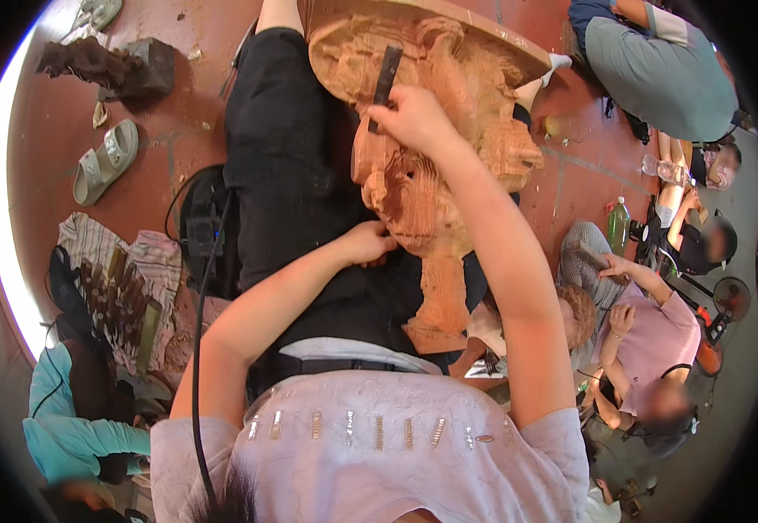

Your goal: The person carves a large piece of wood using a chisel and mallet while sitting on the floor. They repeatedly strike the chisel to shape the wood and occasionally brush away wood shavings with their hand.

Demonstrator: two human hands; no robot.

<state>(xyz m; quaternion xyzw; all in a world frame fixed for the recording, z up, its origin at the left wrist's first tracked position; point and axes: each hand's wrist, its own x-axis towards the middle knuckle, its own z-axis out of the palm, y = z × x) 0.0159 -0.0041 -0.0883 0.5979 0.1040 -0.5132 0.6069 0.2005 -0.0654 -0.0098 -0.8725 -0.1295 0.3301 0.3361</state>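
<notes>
Head view, dark strip [387, 73] in right fingers [394, 117]

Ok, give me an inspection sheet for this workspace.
Surface: red tiled floor; the work sits over the lap.
Job's things: wooden carving, dark flat bar.
Clutter: sandal, narrow tools on cloth, green bottle.
Hands: right hand grips the bar over the carving; left hand at the carving's edge, fingertips partly hidden.
Cables: black cable crosses the left arm.
Surroundings: other people on both sides, one in a pink shirt.
</notes>
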